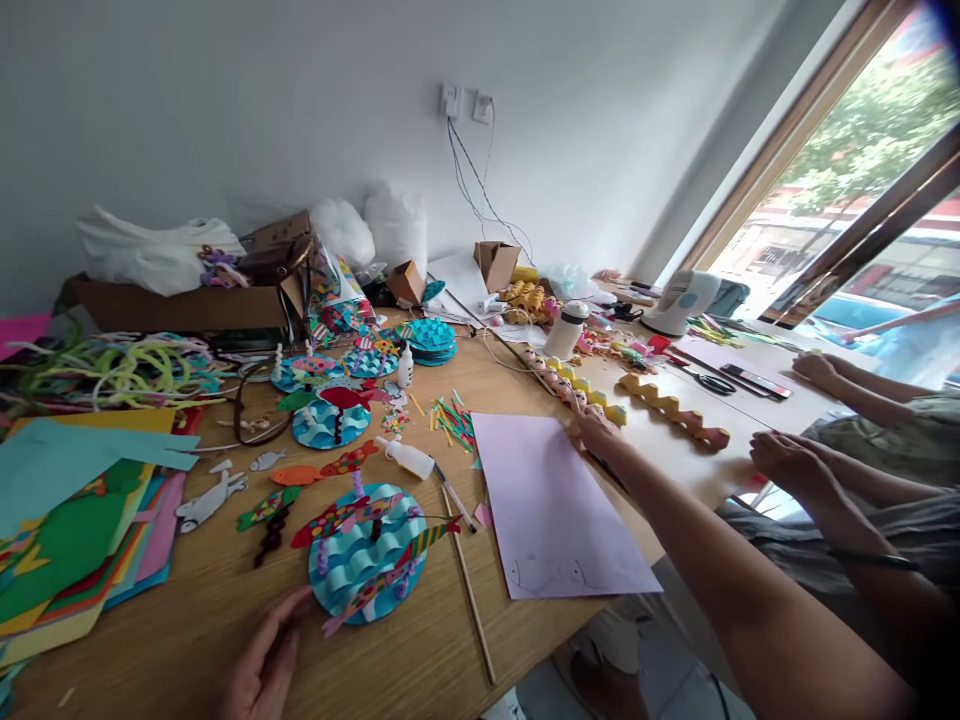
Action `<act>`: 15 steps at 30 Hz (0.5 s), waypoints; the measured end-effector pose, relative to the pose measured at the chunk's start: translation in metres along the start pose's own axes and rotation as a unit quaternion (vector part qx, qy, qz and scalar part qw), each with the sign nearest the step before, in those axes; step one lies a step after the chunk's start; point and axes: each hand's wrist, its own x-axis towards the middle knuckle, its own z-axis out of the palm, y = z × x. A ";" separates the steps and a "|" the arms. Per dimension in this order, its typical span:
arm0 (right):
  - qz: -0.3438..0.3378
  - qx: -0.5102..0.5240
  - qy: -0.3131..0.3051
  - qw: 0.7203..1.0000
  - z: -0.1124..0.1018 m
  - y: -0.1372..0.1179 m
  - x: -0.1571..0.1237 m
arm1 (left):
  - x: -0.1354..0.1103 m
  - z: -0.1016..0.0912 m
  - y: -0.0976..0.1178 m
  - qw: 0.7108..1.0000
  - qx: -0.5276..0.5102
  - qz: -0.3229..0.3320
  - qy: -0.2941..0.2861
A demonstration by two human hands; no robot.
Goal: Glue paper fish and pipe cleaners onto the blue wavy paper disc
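My left hand (262,655) rests on the table's near side with its fingers loosely apart and nothing in them. Its fingertips are beside a round blue paper craft (367,555) with curled paper waves and decorated paper fish. My right hand (600,435) reaches across to a strip of pink and yellow egg-carton cups (574,385) with small faces drawn on them. The fingers there look closed, but what they hold, if anything, is hidden. Between my hands lies a lilac sheet (559,500) with fish outlines drawn along its near edge.
A glue bottle (409,457), a pen (454,497) and a wooden stick (472,600) lie left of the sheet. Coloured paper (82,560) is stacked at left. Scissors (711,382) lie at right. Another person's hands (791,460) are at the right edge.
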 end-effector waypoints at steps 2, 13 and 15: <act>0.002 -0.011 -0.006 1.000 0.002 -0.002 -0.003 | 0.000 0.001 0.002 1.000 -0.002 0.013 -0.001; -0.012 -0.018 0.000 1.000 -0.001 -0.025 -0.026 | -0.003 0.004 0.009 0.997 -0.075 -0.017 0.002; -0.019 -0.003 0.007 1.000 -0.007 -0.030 -0.030 | -0.005 0.005 0.016 0.993 -0.109 -0.048 0.016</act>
